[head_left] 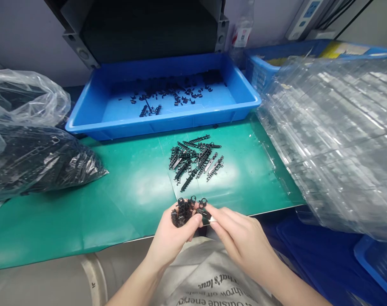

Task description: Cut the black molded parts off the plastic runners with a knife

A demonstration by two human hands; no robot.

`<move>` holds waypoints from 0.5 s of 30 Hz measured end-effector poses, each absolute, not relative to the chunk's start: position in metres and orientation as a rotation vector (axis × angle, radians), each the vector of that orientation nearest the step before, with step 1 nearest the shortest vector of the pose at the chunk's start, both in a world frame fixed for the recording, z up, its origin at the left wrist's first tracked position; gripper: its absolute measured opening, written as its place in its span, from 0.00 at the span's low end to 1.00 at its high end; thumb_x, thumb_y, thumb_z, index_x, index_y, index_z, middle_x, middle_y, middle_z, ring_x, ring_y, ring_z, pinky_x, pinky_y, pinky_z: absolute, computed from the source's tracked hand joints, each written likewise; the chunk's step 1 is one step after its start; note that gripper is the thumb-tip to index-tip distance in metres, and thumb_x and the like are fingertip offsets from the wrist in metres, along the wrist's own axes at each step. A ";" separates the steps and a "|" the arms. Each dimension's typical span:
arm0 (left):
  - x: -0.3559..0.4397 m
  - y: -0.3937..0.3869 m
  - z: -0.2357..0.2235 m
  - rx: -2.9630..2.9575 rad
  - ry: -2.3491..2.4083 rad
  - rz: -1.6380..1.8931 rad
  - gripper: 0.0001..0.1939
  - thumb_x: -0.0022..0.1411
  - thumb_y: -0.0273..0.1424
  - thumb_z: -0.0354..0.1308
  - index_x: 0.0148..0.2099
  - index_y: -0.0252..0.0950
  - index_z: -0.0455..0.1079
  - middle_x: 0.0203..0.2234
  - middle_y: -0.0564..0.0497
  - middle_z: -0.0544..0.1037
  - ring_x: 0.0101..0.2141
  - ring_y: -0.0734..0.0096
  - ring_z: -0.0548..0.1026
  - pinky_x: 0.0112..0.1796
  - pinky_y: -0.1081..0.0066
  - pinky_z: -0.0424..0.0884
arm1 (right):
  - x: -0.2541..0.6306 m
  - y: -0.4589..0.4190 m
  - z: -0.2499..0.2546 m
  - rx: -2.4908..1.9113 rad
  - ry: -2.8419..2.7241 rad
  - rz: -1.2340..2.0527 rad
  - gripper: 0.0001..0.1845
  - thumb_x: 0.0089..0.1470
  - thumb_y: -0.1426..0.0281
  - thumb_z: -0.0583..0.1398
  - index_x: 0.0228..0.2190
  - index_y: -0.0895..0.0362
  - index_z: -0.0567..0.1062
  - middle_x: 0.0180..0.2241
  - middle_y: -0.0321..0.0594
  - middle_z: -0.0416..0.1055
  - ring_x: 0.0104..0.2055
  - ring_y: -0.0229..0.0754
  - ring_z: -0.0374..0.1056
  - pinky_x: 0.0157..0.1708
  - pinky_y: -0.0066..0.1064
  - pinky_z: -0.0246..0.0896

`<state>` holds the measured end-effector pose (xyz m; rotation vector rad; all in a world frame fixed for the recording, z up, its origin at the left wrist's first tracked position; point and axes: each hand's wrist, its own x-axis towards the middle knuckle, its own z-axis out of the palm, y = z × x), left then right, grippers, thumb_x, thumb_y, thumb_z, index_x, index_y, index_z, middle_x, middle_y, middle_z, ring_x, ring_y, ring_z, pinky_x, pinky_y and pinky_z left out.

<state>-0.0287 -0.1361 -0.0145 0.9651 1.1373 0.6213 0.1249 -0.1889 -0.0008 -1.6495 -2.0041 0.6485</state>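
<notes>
Hands meet over the near edge of a green tabletop [123,199], seen from above. The left hand [172,233] cups a small clump of black plastic parts [182,211], its fingers curled shut around them with the thumb pressed against the clump. The right hand [241,238] comes in from the right, its thumb and forefinger pinching one small dark part [205,216] right beside the clump, touching it or nearly so.

Further back on the tabletop lies a loose pile of black strips [196,161], well apart from the hands. Behind that sits a blue tray [163,123] with more black pieces scattered inside. At the left is a clear bag [37,161] stuffed with black parts; at the right, a tall stack of clear blister trays [337,136] leans over the tabletop's edge.

Risks, as a judgement: the clump is held just past the tabletop's edge, above the lap, so any piece that slips from the loose cupped grip would likely fall onto clothing or the floor instead of the mat. The parts look interlocked, so tugging one free could drag others out or snap a thin piece. The pinch covers only a tiny part, which could twist away
</notes>
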 end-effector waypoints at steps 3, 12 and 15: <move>-0.029 -0.136 -0.012 1.008 1.174 0.618 0.10 0.49 0.34 0.59 0.33 0.32 0.68 0.15 0.58 0.63 0.16 0.82 0.56 0.18 0.77 0.55 | 0.122 -0.191 0.000 -1.663 -2.003 0.578 0.20 0.61 0.71 0.44 0.48 0.61 0.68 0.31 0.43 0.72 0.29 0.42 0.67 0.25 0.31 0.61; -0.032 -0.141 -0.029 0.918 1.094 0.655 0.11 0.50 0.36 0.59 0.35 0.34 0.68 0.14 0.59 0.62 0.16 0.80 0.57 0.18 0.77 0.56 | 0.117 -0.190 0.002 -1.643 -2.010 0.494 0.20 0.61 0.72 0.44 0.47 0.62 0.70 0.28 0.43 0.72 0.26 0.41 0.67 0.23 0.29 0.59; -0.032 -0.143 -0.031 0.912 1.091 0.669 0.12 0.50 0.36 0.60 0.35 0.34 0.69 0.14 0.59 0.62 0.17 0.79 0.59 0.19 0.76 0.57 | 0.117 -0.190 0.002 -1.648 -2.009 0.490 0.20 0.61 0.72 0.44 0.47 0.61 0.70 0.28 0.43 0.72 0.26 0.40 0.67 0.23 0.28 0.58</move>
